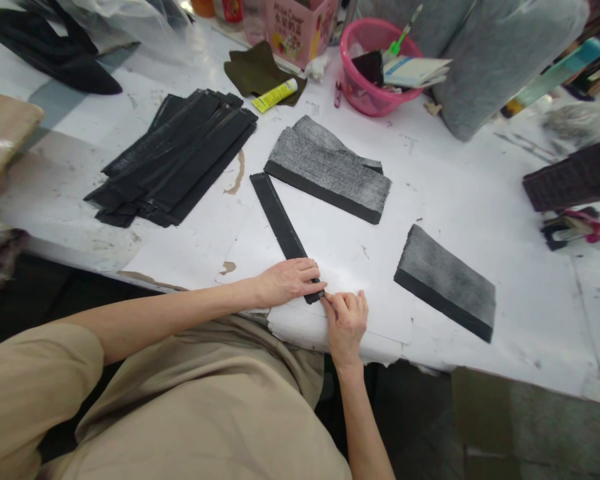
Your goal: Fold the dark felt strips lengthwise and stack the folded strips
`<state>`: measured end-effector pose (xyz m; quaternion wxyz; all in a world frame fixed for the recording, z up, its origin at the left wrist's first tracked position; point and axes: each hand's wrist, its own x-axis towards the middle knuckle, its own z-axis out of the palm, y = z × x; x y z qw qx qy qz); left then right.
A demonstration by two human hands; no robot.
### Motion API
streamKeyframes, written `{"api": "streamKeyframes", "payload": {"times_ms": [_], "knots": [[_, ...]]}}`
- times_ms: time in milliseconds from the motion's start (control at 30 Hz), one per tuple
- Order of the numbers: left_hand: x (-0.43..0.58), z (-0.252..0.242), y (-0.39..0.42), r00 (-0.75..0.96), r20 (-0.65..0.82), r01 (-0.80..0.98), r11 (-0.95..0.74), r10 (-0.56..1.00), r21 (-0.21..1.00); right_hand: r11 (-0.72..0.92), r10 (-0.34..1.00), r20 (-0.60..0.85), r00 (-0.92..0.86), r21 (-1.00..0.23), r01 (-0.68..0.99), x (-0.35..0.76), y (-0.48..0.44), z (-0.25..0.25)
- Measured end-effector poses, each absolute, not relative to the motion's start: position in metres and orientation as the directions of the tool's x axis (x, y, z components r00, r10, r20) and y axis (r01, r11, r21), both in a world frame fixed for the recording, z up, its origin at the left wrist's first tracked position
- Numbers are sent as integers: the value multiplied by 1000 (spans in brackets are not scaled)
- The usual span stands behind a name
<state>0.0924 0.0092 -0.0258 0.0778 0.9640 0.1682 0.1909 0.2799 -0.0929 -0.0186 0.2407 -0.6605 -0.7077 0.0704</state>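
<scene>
A narrow black strip [283, 223], seemingly folded fabric, lies slantwise on the white-covered table, its near end at my hands. My left hand [291, 281] is closed over the strip close to that end, fingers pressed together on it. At the very tip, my right hand [347, 323] pinches the strip's corner between thumb and finger. Beyond the strip lie grey fabric pieces [330, 167] with a black edge band, stacked a little askew. To the right of my hands rests another grey piece [447, 283] with the same black band.
A pile of black strips [180, 157] lies at the left. Farther back are a yellow tube [275, 95] on dark green cloth [253, 70], a pink basket [375, 103] of small items and a pink box [300, 30]. Grey rolls [510, 60] stand behind. The table's front edge [405, 357] runs before me.
</scene>
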Motion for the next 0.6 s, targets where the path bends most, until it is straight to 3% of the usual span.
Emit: {"api": "streamKeyframes", "payload": {"times_ms": [200,600], "knots": [[93,-26,10,863,371,286,-937,343,201,95,957,284,66,-519,850,280,-92,-21],[88,-26,4,821,421,308,-920,386,243,196,952,290,-101,-323,926,276,-89,-29]]}}
